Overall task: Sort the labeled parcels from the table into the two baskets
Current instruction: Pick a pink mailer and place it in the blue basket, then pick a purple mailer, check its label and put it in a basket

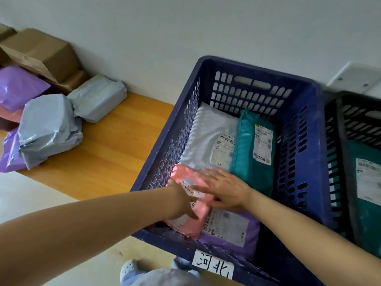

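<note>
**Pink parcel going into the blue basket – setting-down stage**

Right hand (224,188) is spread flat, fingers apart, pressing on top of the pink parcel (182,173). Left hand (183,201) lies on the same parcel from the other side. It's a bit blurred there, but its fingers look straight and laid on the parcel, not curled round it. So neither hand is really gripping, more like patting it into place.

The pink parcel is inside the blue basket (294,141), at the near left corner, lying partly over a purple parcel (253,228). Behind it sit a white parcel (208,137) and a teal parcel (247,162), side by side, labels up.

I'd call this the tail end of one drop. Next move, I reckon: lift both hands out, turn left to the table (115,145) and read the label on the next one before picking a basket. The front tag (213,265) on the blue one is handwritten, so matching matters.

Plenty left: grey parcels (47,129), more purple ones and cardboard boxes (41,50) are piled on the wooden table against a plain pale wall. A black basket (350,112) stands just right of the blue one with something teal in it. Pale floor below, a shoe (128,267) showing.
</note>
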A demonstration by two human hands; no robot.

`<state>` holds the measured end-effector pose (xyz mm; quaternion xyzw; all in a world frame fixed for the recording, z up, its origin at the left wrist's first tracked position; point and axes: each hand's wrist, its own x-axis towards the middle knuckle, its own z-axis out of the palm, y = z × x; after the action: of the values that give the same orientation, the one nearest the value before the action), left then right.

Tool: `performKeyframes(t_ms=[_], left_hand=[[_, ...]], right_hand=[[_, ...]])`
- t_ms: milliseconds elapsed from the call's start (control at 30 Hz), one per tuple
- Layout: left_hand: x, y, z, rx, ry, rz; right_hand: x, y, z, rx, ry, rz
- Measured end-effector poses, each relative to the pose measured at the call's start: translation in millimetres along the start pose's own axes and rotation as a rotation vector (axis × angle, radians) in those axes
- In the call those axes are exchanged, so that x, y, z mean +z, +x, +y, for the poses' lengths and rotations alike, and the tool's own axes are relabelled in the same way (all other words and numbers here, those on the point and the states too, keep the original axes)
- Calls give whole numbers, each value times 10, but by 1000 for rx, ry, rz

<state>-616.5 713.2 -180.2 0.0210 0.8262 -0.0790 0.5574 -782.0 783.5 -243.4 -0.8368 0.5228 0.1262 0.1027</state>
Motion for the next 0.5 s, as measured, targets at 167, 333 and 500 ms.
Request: performKeyframes(t_ms=[167, 333, 500], left_hand=[[-162, -317, -124, -49, 13, 335], [-262, -817, -547, -126, 81, 728], [-34, -1373, -975, -257, 1, 988]], right_hand=[[-408, -244, 163, 219, -14, 38], [-1045, -220, 138, 518, -159, 256], [-1757, 67, -35, 721, -118, 469]])
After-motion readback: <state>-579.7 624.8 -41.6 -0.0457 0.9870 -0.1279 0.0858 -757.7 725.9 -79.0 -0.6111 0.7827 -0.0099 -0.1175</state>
